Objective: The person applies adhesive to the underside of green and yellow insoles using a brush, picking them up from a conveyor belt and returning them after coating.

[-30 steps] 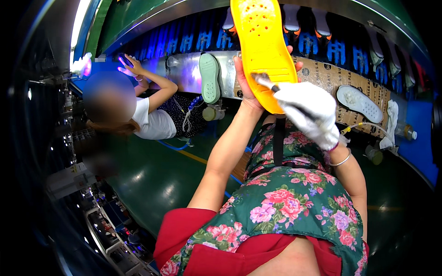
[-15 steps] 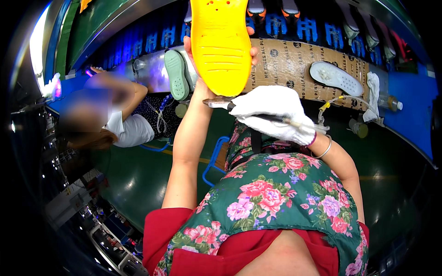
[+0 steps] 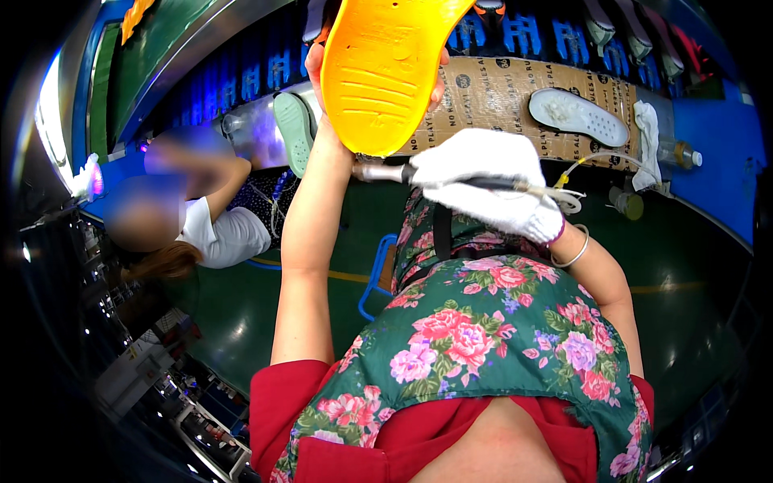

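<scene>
My left hand [image 3: 317, 74] grips a bright yellow shoe sole [image 3: 378, 88] from behind. Its fingers show at both edges, and the sole's grooved face is turned up toward me. The sole's far end runs out of the picture at the top. In a white knitted glove, my right hand [image 3: 483, 173] is closed around a slim brush [image 3: 390, 173] with a clear hose at its rear. The brush points left, with its tip just below the sole's near end, beside my left wrist. Whether the tip touches anything is hard to tell.
A white sole [image 3: 580, 118] lies on printed cardboard [image 3: 483, 101] over the bench; a pale green sole [image 3: 293, 133] lies to the left. At right are a white cloth [image 3: 646, 145] and a clear bottle [image 3: 680, 153]. Blue racks [image 3: 527, 36] line the back. Another person [image 3: 229, 229] sits at left.
The yellow sole has tilted, its near end swinging left and its far end right. My gloved right hand has turned the brush, and the tip now appears narrower.
</scene>
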`<state>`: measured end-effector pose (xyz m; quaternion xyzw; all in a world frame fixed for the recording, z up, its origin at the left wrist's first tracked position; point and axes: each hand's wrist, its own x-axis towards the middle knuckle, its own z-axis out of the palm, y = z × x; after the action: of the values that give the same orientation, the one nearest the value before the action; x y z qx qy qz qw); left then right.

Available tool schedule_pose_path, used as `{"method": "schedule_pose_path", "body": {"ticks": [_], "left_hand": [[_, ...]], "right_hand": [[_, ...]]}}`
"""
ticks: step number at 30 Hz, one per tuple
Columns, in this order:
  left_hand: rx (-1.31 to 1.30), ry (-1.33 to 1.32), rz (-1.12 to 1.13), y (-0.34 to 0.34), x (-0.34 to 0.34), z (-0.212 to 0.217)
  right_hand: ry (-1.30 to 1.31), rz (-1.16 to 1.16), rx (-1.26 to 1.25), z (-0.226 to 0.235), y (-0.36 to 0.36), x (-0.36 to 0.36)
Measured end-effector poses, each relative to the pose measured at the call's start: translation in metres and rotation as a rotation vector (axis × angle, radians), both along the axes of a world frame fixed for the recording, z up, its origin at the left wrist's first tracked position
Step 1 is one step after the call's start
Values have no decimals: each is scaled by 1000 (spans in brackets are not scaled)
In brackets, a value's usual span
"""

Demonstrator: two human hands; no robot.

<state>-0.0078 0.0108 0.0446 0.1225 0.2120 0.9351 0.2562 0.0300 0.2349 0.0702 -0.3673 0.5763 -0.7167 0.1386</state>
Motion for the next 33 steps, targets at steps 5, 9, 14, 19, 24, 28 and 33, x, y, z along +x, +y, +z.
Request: {"method": "schedule_pose_path", "body": {"ticks": [5,9,14,19,24,28,33], "left_hand": [[-93,-140,-19,-1,1,5],[-143,-173,91,3,-1,8],[-171,-106,139,-3,-4,-1],[-145,-2,22,-3,-9,1],[-72,-74,58,-10,-6,-8],[15,-119,70,-9,1,-12],[27,-476,471,11,33,-15]], "right_hand": [[443,-254,147,0,1,-5],[606,-168,261,-8,2,17],[-18,-64,44,0,3,5],[151,-52,120,0,-6,8],[49,-200,167,-4,-8,0],[-148,50,101,-6,-6,7],[33,-264,142,-1,6,-23]]}}
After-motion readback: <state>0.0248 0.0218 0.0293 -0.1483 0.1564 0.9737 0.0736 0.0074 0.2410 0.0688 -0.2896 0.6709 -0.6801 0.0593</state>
